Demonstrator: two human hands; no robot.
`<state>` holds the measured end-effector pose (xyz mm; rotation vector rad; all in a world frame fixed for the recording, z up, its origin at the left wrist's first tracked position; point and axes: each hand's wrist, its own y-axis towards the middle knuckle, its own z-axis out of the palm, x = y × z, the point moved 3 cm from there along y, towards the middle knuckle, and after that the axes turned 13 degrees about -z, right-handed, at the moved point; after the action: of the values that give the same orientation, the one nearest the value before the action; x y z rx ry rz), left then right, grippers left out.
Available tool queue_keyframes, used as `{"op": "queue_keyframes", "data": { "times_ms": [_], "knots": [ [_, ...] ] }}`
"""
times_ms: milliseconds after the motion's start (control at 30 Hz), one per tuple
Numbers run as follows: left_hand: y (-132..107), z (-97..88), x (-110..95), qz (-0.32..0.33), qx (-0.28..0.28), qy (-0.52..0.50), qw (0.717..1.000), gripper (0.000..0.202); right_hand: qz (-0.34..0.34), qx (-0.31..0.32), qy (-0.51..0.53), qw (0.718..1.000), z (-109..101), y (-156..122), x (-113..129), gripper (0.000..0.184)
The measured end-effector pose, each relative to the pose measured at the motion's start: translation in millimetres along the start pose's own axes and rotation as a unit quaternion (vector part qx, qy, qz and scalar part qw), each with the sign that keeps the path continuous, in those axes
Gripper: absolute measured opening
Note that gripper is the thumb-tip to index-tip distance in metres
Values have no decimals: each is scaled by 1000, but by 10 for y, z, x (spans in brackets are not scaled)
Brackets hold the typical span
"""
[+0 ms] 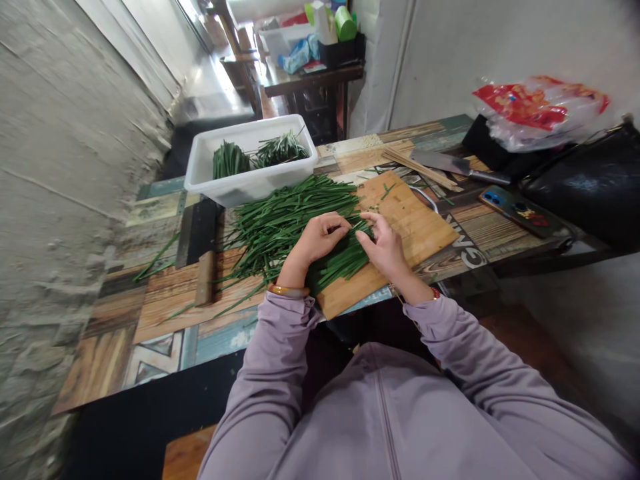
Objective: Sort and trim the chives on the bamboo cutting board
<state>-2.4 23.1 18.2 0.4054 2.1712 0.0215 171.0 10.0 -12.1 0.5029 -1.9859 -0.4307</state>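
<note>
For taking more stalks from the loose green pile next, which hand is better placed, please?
Probably the left hand: it is right beside the green pile, while the right hand is farther away, over the cutting board.

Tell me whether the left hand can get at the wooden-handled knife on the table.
Probably yes: the wooden-handled knife lies left of the loose green stalks, its handle uncovered; the left hand would likely only need to pass over some stalks.
</note>
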Motion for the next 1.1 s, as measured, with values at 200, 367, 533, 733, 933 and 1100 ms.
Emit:
{"op": "queue_keyframes", "data": {
  "times_ms": [200,367,533,733,933,1100],
  "knots": [
    [-11,13,-17,-10,-12,21,1000,24,15,-15,15,1000,18,-8,-27,36],
    [-5,57,-9,-24,12,31,999,27,0,-6,40,999,-6,-11,28,39],
    [-4,59,20,-45,-12,12,999,25,15,-8,67,998,-88,-26,99,51],
    [0,67,12,-46,-20,10,999,24,17,6,62,998,-40,4,74,52],
    [-9,54,-21,-43,-26,-9,999,26,-19,-1,-31,999,69,106,43,45],
    [-14,51,-8,-56,-19,-24,998,28,-28,21,-49,998,100,143,2,39]
  ]
}}
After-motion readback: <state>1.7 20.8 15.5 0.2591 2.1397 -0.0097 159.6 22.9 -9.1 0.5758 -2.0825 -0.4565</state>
